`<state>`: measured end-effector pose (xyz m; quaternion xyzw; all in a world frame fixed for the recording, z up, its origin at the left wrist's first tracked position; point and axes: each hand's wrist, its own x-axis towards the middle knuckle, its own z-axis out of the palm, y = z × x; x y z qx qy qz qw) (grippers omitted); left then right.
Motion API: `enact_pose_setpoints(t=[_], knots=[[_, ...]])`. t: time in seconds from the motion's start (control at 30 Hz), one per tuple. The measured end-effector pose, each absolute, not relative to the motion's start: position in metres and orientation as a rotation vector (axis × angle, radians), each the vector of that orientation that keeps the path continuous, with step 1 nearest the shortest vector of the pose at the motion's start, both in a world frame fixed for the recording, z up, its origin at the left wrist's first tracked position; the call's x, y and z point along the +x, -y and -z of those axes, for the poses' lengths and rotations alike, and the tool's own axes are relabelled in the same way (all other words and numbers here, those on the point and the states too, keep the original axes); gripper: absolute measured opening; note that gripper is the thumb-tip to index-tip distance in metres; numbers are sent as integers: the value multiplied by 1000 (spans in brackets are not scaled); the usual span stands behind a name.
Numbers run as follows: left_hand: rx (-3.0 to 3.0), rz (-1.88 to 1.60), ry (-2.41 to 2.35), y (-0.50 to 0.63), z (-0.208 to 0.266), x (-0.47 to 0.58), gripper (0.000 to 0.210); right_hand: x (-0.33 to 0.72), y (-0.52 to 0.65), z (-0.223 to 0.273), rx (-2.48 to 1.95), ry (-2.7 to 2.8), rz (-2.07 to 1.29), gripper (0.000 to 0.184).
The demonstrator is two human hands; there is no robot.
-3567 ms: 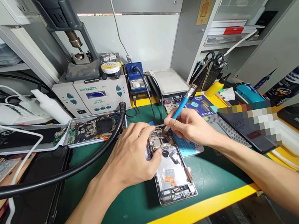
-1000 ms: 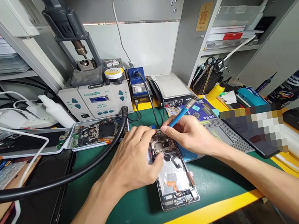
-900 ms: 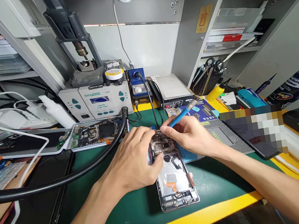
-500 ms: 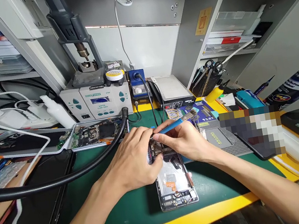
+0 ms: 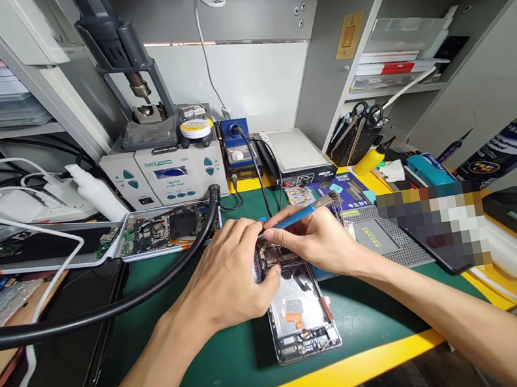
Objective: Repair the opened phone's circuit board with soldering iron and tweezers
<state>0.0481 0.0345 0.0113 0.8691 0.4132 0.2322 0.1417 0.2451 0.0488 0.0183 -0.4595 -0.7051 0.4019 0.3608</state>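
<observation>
An opened phone [image 5: 300, 299] lies on the green mat with its inner parts bare, long side pointing toward me. My left hand [image 5: 239, 269] is closed around the phone's upper left side, thumb on the inner parts and fingers over the far edge. My right hand [image 5: 320, 239] pinches a blue-handled brush [image 5: 295, 216] above the phone's top end. The bristles point away to the right, and the handle's other end is at the fingertips of both hands. The phone's top end is partly hidden by my hands.
A thick black hose [image 5: 157, 296] crosses the mat on the left from the hot air station [image 5: 171, 175]. Opened tablet-like devices [image 5: 165, 229] lie behind it. A soldering station [image 5: 239, 150], a flat heating plate [image 5: 294, 151] and a grey perforated mat [image 5: 398, 239] stand beyond my hands.
Both hands keep almost the same hold on the phone and the brush. The view has shifted very slightly.
</observation>
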Motion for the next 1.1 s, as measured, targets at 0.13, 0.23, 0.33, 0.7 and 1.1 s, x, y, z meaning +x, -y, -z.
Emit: enact_pose_setpoints(t=[0.13, 0.23, 0.33, 0.7, 1.1], knots=[[2510, -667, -1193, -34, -10, 48, 34, 245, -47, -19, -1165, 1827, -1033, 26], [2509, -672, -1199, -35, -10, 48, 38, 246, -47, -18, -1169, 1828, -1028, 25], [2510, -671, -1200, -35, -10, 48, 40, 247, -48, -16, -1173, 1835, -1064, 25], [2512, -679, -1210, -34, -10, 47, 46, 252, -51, -21, -1199, 1847, -978, 11], [2508, -717, -1195, -33, -8, 44, 54, 358, -84, -57, -2065, 1905, 146, 24]])
